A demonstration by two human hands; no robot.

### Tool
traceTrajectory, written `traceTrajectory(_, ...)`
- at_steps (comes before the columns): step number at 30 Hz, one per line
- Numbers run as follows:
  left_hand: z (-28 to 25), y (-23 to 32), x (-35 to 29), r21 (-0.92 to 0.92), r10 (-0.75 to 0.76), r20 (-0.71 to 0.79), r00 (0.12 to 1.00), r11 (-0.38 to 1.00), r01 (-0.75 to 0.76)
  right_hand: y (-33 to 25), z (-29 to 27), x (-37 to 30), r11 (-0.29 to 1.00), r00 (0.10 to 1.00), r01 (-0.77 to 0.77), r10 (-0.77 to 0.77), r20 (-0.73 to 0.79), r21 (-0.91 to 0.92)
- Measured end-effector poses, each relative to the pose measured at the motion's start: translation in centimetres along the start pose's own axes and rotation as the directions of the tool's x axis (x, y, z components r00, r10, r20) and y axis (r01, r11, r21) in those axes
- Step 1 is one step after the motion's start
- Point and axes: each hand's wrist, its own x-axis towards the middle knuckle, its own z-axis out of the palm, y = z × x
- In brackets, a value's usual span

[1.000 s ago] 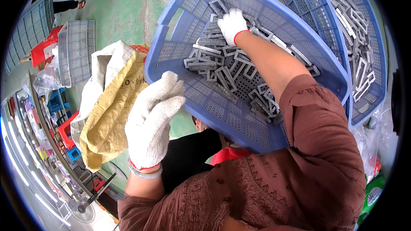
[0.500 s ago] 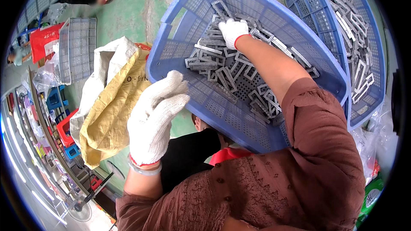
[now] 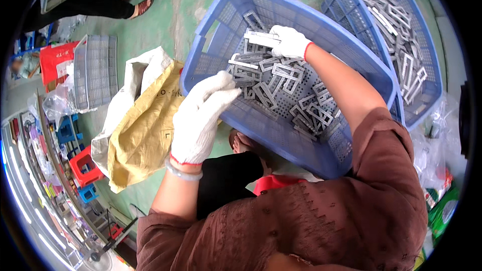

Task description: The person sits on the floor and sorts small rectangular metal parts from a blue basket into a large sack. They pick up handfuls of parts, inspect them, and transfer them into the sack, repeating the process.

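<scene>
My right hand (image 3: 291,43), in a white knitted glove with a red cuff, is closed on the end of a silver rectangular metal frame (image 3: 260,38). It is over the far part of a large blue plastic basket (image 3: 281,143). More such metal frames (image 3: 287,78) lie jumbled below it on the perforated basket floor. My left hand (image 3: 201,115), gloved alike, hovers by the basket's near-left rim. Its fingers reach forward, partly bent and apart from the thumb, with nothing visible between them.
Another blue basket (image 3: 346,17) full of metal frames (image 3: 396,25) stands at the right. Left of me lie yellow and white woven sacks (image 3: 140,130). Farther left are a grey crate (image 3: 95,73) and a red stool (image 3: 83,165). A person's sandalled foot (image 3: 142,8) is at upper left.
My right hand has lifted from the pile and now holds a metal frame. My left hand has shifted right, toward the basket. The other person's legs have come closer.
</scene>
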Motion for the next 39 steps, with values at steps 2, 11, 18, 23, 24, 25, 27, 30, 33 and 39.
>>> traceTrajectory(2, 0.4, 0.1, -0.2, -0.091, -0.046, -0.033, 0.998, 0.995, 0.043, -0.5, -1.0, -2.5, 0.983, 0.991, 0.114, -0.104, -0.079, 0.144)
traceTrajectory(11, 2.8, 1.6, -3.4, -0.537, 0.152, 0.229, 0.962, 0.843, -0.005, -13.6, -5.6, -22.4, 0.528, 0.967, 0.229, -0.218, -0.13, 0.818)
traceTrajectory(18, 5.8, 3.8, -9.4, -0.679, 0.223, 0.355, 0.908, 0.729, 0.087, -18.3, -3.4, -32.5, 0.794, 0.949, 0.27, -0.123, -0.291, 0.544)
traceTrajectory(23, 6.1, 1.9, -11.2, -0.642, 0.165, 0.513, 0.842, 0.725, 0.249, -16.7, -0.9, -35.4, 0.551, 0.958, 0.278, -0.105, -0.265, 0.787)
traceTrajectory(24, 6.1, 1.8, -11.4, -0.627, 0.171, 0.562, 0.809, 0.726, 0.282, -16.4, -0.8, -35.8, 0.498, 0.969, 0.246, -0.109, -0.222, 0.832)
traceTrajectory(25, 6.3, 1.6, -11.9, -0.628, 0.12, 0.508, 0.853, 0.729, 0.271, -16.1, -0.6, -35.9, 0.479, 0.97, 0.241, -0.132, -0.202, 0.844)
traceTrajectory(27, 6.6, 2.0, -12.7, -0.664, 0.182, 0.53, 0.829, 0.697, 0.271, -16.3, -0.4, -36.2, 0.442, 0.971, 0.235, -0.063, -0.232, 0.866)
traceTrajectory(30, 6.9, 3.0, -14.0, -0.679, 0.142, 0.518, 0.843, 0.668, 0.304, -15.8, -0.4, -36.0, 0.43, 0.953, 0.292, -0.052, -0.3, 0.854)
traceTrajectory(33, 7.2, 1.5, -13.2, -0.375, 0.46, 0.352, 0.815, 0.867, -0.327, -15.4, -0.9, -35.6, 0.448, 0.947, 0.317, -0.096, -0.307, 0.836)
traceTrajectory(39, 8.8, 0.9, -12.7, -0.612, 0.348, 0.355, 0.867, 0.788, -0.066, -14.3, -1.0, -34.3, 0.418, 0.941, 0.325, -0.05, -0.336, 0.848)
